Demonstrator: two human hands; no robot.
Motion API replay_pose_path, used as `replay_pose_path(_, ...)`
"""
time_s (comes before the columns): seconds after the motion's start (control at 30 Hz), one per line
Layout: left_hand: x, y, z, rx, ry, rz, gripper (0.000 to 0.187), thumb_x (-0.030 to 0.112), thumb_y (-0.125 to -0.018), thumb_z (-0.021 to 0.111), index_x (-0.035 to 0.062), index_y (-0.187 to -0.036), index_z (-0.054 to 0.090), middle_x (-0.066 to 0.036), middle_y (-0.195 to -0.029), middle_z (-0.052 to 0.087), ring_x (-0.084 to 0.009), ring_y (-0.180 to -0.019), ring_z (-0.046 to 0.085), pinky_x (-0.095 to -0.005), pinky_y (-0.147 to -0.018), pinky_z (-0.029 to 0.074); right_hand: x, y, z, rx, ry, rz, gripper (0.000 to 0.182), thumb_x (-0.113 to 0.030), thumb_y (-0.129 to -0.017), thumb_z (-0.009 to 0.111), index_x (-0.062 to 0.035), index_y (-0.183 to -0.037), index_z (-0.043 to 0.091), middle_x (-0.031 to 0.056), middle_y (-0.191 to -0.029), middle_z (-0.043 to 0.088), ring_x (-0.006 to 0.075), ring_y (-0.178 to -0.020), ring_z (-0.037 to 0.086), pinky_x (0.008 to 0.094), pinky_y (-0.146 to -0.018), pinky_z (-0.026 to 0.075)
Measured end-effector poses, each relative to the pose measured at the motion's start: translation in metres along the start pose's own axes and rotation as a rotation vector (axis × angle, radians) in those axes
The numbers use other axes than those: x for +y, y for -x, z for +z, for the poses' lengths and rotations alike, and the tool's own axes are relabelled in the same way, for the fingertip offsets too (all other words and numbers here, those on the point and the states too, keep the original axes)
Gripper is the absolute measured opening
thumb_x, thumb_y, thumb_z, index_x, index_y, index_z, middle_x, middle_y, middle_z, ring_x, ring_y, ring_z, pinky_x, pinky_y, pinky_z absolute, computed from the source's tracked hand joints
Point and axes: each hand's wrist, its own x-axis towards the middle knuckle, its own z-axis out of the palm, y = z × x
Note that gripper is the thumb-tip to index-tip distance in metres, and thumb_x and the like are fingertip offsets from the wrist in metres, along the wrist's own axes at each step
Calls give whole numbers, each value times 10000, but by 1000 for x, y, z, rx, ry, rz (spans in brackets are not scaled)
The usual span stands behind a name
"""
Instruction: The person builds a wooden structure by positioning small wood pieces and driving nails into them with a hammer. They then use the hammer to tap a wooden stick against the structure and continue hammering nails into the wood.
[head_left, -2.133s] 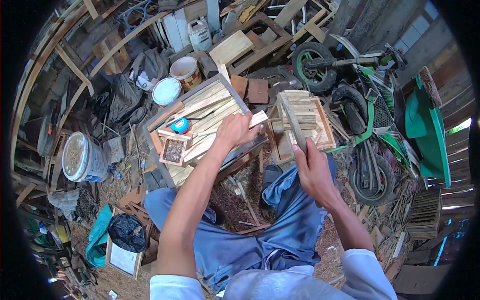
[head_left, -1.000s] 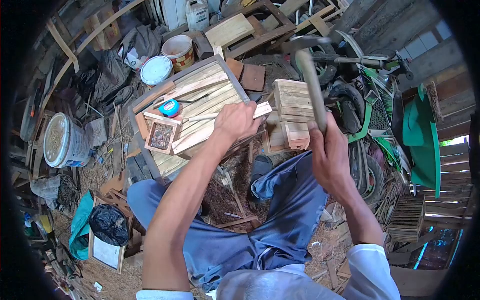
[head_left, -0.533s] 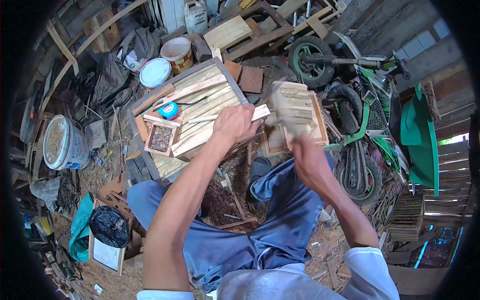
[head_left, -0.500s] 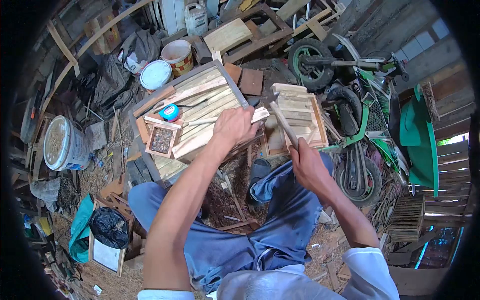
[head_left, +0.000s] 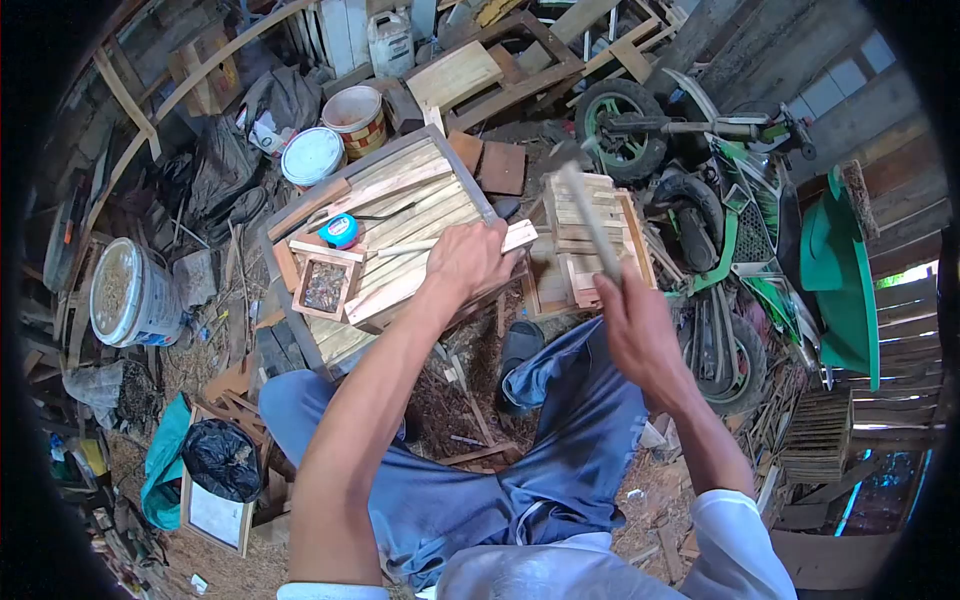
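Observation:
My right hand (head_left: 640,325) is closed around the handle of a hammer (head_left: 592,218), whose head is smeared by motion. It is raised over the right side, near the slatted wooden pieces. My left hand (head_left: 468,258) wraps over a pale wooden piece (head_left: 385,300) at the near right corner of the slatted worktable (head_left: 335,345). The end of this wood (head_left: 520,236) sticks out past my fingers. To the left on the table stand a small wooden box of nails (head_left: 324,285) and a blue tape roll or tape measure (head_left: 340,230).
Stacked slatted wooden frames (head_left: 590,225) stand right of the table. Beyond them lies a green motorbike (head_left: 740,210), with a green plastic chair or basin (head_left: 840,270) beside it. Buckets (head_left: 312,157) stand behind the table; another bucket (head_left: 140,295) is at left. Scraps litter the floor.
The hammer has swung upward and its head now blurs, with my right hand turned and shifted slightly right. My left hand stays in place on the wooden piece.

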Motion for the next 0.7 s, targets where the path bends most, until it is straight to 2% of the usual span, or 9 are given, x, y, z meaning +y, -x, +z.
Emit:
replay_pose_path(0.1,0,-1,2,-3,7,-6,437,409,-864,581,-4,-1004,596,-252,-736,656,-407,-718,667,-487,-683,539,1,9,9,185,-193,-89,205,-189,-976,461,12,-937,452,259,-663,570,478,-687,596,479,-609,458)
replay_pose_path(0.13,0,-1,1,-3,7,-7,436,409,-864,581,-3,-1005,596,-253,-739,657,-407,-717,667,-488,-685,539,17,7,28,240,-172,-174,203,-184,-972,466,17,-945,455,286,-692,581,485,-700,596,491,-603,462)
replay_pose_path(0.17,0,1,2,8,8,-6,433,407,-865,581,-3,-1002,597,-253,-739,657,-410,-718,666,-488,-684,538,54,-8,50,167,7,-272,191,-174,-968,469,17,-968,462,301,-707,585,494,-707,588,503,-591,462)
replay_pose_path(0.23,0,1,1,42,-1,6,426,402,-866,581,-3,-997,597,-254,-741,658,-415,-720,665,-488,-682,537,51,-9,48,48,116,-205,186,-166,-966,469,19,-987,462,307,-707,583,501,-704,582,515,-574,450)
replay_pose_path(0.33,-1,1,2,24,28,13,407,391,-869,578,-1,-975,606,-255,-741,658,-414,-722,665,-483,-681,536,19,-3,17,-4,3,-42,190,-168,-966,470,20,-989,456,303,-703,584,502,-697,584,510,-581,452)
replay_pose_path(0.47,1,1,1,33,31,0,395,384,-872,572,0,-950,615,-253,-719,652,-414,-702,660,-488,-668,530,22,7,30,253,-190,-193,198,-173,-971,464,18,-1024,478,288,-698,597,493,-694,596,481,-589,472)
replay_pose_path(0.57,0,1,1,45,24,18,398,388,-870,574,2,-959,614,-252,-712,651,-417,-695,659,-491,-662,529,68,-15,55,96,215,-241,189,-162,-971,464,16,-1026,493,269,-674,597,467,-676,614,443,-571,475)
replay_pose_path(0.6,-2,-4,-2,59,15,20,397,387,-869,576,4,-965,613,-253,-714,651,-416,-695,659,-491,-661,529,48,-13,38,10,157,-129,210,-170,-973,458,33,-1013,488,291,-705,597,489,-735,610,490,-632,475)
replay_pose_path(0.7,-2,0,2,31,10,15,396,386,-864,582,10,-984,609,-253,-718,650,-415,-695,658,-491,-656,529,-9,7,-4,-16,-159,52,247,-195,-973,452,50,-999,476,340,-768,591,537,-814,577,578,-734,431)
